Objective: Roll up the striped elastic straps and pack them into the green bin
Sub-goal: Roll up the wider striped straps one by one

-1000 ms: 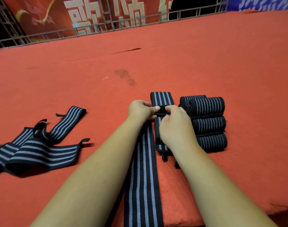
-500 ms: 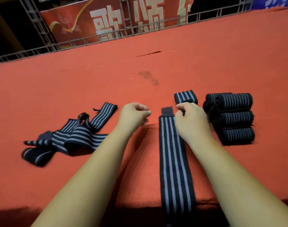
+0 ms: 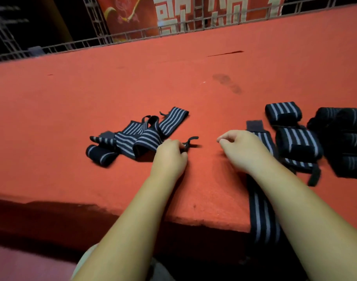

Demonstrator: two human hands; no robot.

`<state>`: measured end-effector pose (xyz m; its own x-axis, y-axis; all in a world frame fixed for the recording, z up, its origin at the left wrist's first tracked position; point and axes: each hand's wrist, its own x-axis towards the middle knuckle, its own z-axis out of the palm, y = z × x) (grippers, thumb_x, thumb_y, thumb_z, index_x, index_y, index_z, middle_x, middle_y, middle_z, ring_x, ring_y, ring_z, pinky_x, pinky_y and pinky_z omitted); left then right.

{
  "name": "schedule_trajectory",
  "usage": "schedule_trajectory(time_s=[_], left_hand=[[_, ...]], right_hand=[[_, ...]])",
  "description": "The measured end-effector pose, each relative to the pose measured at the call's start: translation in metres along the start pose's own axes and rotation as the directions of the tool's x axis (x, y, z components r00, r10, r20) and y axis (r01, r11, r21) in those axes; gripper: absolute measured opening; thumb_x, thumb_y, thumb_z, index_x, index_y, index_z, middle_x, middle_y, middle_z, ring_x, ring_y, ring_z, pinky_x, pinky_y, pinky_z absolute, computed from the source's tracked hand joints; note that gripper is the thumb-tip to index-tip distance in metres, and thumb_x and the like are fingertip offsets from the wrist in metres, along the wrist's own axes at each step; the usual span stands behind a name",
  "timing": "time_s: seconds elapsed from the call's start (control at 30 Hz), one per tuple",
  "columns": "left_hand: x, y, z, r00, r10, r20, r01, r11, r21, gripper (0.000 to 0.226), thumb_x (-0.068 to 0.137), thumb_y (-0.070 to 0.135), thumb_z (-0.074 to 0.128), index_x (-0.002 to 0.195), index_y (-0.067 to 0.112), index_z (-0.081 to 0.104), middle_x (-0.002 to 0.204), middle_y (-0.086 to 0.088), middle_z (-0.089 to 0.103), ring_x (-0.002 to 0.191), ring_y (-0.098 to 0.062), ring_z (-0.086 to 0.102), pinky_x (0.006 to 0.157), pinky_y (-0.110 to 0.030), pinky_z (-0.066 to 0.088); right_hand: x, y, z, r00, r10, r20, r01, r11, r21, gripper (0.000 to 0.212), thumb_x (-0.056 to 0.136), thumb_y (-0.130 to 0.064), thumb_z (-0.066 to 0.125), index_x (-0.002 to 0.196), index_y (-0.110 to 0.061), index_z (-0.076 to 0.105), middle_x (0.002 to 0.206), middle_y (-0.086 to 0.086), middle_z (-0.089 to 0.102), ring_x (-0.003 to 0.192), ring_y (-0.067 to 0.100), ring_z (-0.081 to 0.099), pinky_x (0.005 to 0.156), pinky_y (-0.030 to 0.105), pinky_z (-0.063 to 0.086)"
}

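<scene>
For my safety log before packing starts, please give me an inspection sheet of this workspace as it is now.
Surface: red carpeted platform, with a dark stain.
Job's things: loose strap pile; flat strap hanging over the front edge; rolled straps at the right; green bin not in view.
Clutter: nothing seen.
Hands: left hand pinches the black loop of a loose strap; right hand is loosely curled and holds nothing.
Cables: nothing seen.
Surroundings: metal railing, red banner.
</scene>
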<state>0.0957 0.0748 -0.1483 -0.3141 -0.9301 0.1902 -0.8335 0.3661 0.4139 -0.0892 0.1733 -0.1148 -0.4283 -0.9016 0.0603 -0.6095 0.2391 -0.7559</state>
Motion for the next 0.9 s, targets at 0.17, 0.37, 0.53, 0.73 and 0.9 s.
schedule_trajectory(time_s=[0.17, 0.37, 0.53, 0.73, 0.9], left_hand=[[-0.004, 0.010, -0.011, 0.986, -0.047, -0.160, -0.004, 0.952, -0.306, 0.018, 0.097, 0.020, 0.068, 0.108, 0.019, 0.082, 0.105, 0.005, 0.079, 0.104, -0.012, 0.070, 0.089, -0.024, 0.047], [-0.020, 0.039, -0.017, 0.982, 0.139, -0.127, -0.186, 0.821, -0.540, 0.013, 0.098, 0.020, 0.074, 0.106, 0.023, 0.084, 0.096, 0.014, 0.080, 0.088, 0.007, 0.069, 0.081, -0.014, 0.049], [-0.027, 0.029, -0.022, 0.959, 0.273, 0.075, -0.189, 0.816, -0.547, 0.013, 0.098, 0.022, 0.078, 0.110, 0.022, 0.084, 0.098, 0.014, 0.081, 0.088, 0.008, 0.070, 0.083, -0.012, 0.050], [-0.019, -0.027, -0.061, 0.995, 0.059, -0.081, -0.092, 0.855, -0.510, 0.014, 0.099, 0.030, 0.073, 0.090, 0.024, 0.083, 0.080, 0.014, 0.078, 0.076, 0.003, 0.069, 0.082, -0.028, 0.057], [0.001, -0.106, -0.083, 0.891, -0.153, -0.427, 0.048, 0.968, -0.246, 0.024, 0.092, 0.012, 0.067, 0.110, 0.019, 0.081, 0.111, 0.000, 0.078, 0.109, -0.022, 0.070, 0.099, -0.032, 0.049]], right_hand=[[0.007, 0.007, 0.009, 0.999, 0.030, 0.015, -0.031, 0.998, 0.053, 0.025, 0.105, -0.039, 0.057, 0.095, -0.029, 0.078, 0.094, -0.015, 0.078, 0.086, 0.013, 0.072, 0.076, 0.032, 0.057], [0.013, -0.006, -0.002, 0.973, 0.155, 0.172, -0.221, 0.844, 0.489, 0.061, 0.102, -0.073, 0.045, 0.122, -0.022, 0.071, 0.094, 0.000, 0.084, 0.083, 0.021, 0.080, 0.073, 0.040, 0.061], [0.005, -0.002, 0.000, 0.986, 0.113, 0.119, -0.142, 0.952, 0.273, 0.015, 0.100, -0.029, 0.063, 0.103, -0.027, 0.078, 0.087, -0.002, 0.082, 0.078, 0.020, 0.080, 0.084, 0.055, 0.064], [0.002, -0.012, 0.012, 0.998, 0.055, -0.009, -0.056, 0.990, -0.131, 0.029, 0.095, -0.023, 0.061, 0.119, -0.031, 0.075, 0.118, 0.001, 0.077, 0.104, 0.024, 0.073, 0.094, 0.041, 0.058], [0.009, -0.049, 0.036, 0.997, -0.063, -0.047, 0.042, 0.936, -0.349, 0.040, 0.099, -0.037, 0.060, 0.136, -0.027, 0.068, 0.140, 0.011, 0.061, 0.136, 0.042, 0.046, 0.117, 0.044, 0.038]])
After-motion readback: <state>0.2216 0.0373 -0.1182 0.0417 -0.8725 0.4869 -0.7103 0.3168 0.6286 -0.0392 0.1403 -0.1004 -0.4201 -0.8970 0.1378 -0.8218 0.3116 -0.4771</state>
